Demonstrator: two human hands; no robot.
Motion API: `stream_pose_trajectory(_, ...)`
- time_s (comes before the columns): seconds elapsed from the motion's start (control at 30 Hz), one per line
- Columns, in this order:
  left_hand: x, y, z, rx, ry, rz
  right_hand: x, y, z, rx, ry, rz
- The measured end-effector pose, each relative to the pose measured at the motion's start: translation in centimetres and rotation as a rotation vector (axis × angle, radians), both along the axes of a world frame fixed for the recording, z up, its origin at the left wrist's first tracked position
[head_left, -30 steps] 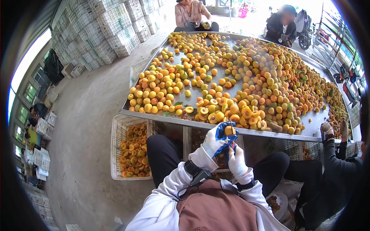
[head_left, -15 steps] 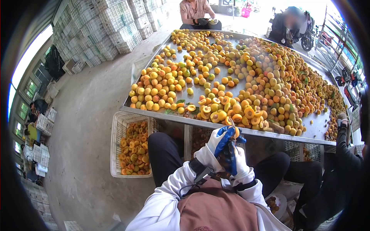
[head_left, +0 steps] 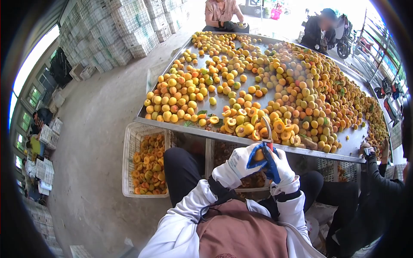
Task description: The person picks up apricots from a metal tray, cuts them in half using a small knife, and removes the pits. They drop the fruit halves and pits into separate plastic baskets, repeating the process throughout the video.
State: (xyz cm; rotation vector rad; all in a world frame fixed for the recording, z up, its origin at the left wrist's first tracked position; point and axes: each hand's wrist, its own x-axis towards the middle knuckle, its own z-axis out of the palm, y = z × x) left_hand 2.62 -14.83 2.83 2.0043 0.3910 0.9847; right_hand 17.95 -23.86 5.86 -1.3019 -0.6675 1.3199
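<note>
Both my hands wear white and blue gloves and are close together at the near edge of the metal table point(head_left: 189, 128). My left hand point(head_left: 241, 165) is closed around an apricot point(head_left: 259, 155). Against it, my right hand point(head_left: 280, 165) grips a curved knife point(head_left: 267, 127) with a red handle, its blade pointing up and away from me. Just beyond the blade lie halved apricots point(head_left: 278, 126) with their cut faces showing. Whole apricots point(head_left: 176, 96) are spread across the tabletop, heaped most thickly on the right.
A white plastic crate point(head_left: 128, 172) with apricot halves stands on the floor left of my knees. More crates sit under the table. Tall crate stacks point(head_left: 99, 34) rise at the back left. Two people sit across the table; a co-worker's arm point(head_left: 374, 165) reaches in at the right.
My hands have drawn slightly apart and turned. The knife has come up from low over the fruit, so its curved blade and red handle now show. The co-worker's hand at right has moved down.
</note>
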Motion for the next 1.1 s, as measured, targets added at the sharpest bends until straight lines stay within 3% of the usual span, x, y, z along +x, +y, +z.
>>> stream_pose_trajectory(0.03, 0.0, 0.1, -0.4, -0.005, 0.001, 0.001, -0.3, 0.3, -0.4, -0.004, 0.109, -0.046)
stream_pose_trajectory(0.1, 0.3, 0.5, -1.1, -0.304, -0.121, -0.019, -1.0, 0.5, -0.8, 0.056, 0.087, -0.069)
stream_pose_trajectory(0.13, -0.1, 0.5, 0.5, -0.458, -0.219, -0.083, -1.2, 0.6, -0.9, 0.047, 0.239, -0.052)
stream_pose_trajectory(0.17, -0.6, 0.2, 2.0, -0.781, -0.291, -0.137, -1.5, 0.7, -0.9, 0.039, 0.39, -0.036)
stream_pose_trajectory(0.27, -0.8, 2.1, 2.2, -0.963, -0.44, -0.156, -2.2, 1.8, -1.4, 0.115, 0.577, -0.02)
stream_pose_trajectory(0.37, -0.8, 6.4, 1.2, -0.935, -0.369, -0.019, -2.9, 3.1, -0.7, 0.129, 0.676, -0.036)
stream_pose_trajectory(0.43, -0.6, 10.2, -0.7, -0.793, -0.156, 0.258, -3.3, 4.2, -0.7, 0.153, 0.681, -0.035)
stream_pose_trajectory(0.47, -0.3, 13.9, -6.1, -0.331, -0.019, 0.462, -4.2, 5.0, 0.5, 0.094, 0.588, -0.079)
stream_pose_trajectory(0.5, -1.6, 13.8, -3.0, -0.068, 0.294, 0.623, -4.8, 6.1, 1.2, 0.093, 0.545, -0.068)
stream_pose_trajectory(0.57, -2.6, 14.9, -2.2, 0.145, 0.705, 0.742, -6.8, 8.3, 1.7, 0.123, 0.43, -0.084)
stream_pose_trajectory(0.63, -2.9, 15.9, -3.7, 0.309, 0.923, 0.812, -9.7, 10.5, 3.8, 0.128, 0.303, -0.05)
stream_pose_trajectory(0.7, -2.5, 15.6, -4.5, 0.29, 0.929, 0.825, -14.2, 11.8, 6.8, 0.2, 0.198, 0.066)
stream_pose_trajectory(0.77, -2.1, 15.2, -5.2, 0.235, 0.945, 0.862, -17.6, 12.8, 10.4, 0.28, -0.144, 0.39)
stream_pose_trajectory(0.83, -2.0, 15.3, -4.5, 0.202, 0.961, 0.848, -21.4, 15.1, 8.7, 0.527, -0.416, 0.474)
stream_pose_trajectory(0.93, -2.2, 16.8, -4.8, 0.273, 0.92, 0.901, -21.7, 15.1, 8.0, 0.52, -0.361, 0.379)
stream_pose_trajectory(1.0, -2.2, 18.8, -4.4, 0.133, 0.935, 0.807, -19.1, 13.5, 8.6, 0.499, -0.394, 0.237)
stream_pose_trajectory(1.03, -1.5, 19.4, -3.8, 0.148, 0.939, 0.827, -17.7, 13.1, 8.4, 0.439, -0.261, 0.246)
stream_pose_trajectory(1.07, -0.8, 20.3, -3.1, 0.133, 0.96, 0.785, -16.3, 12.5, 7.7, 0.565, -0.378, 0.091)
stream_pose_trajectory(1.1, 0.0, 21.5, -2.7, 0.117, 0.98, 0.744, -14.4, 11.8, 7.7, 0.456, -0.362, 0.1)
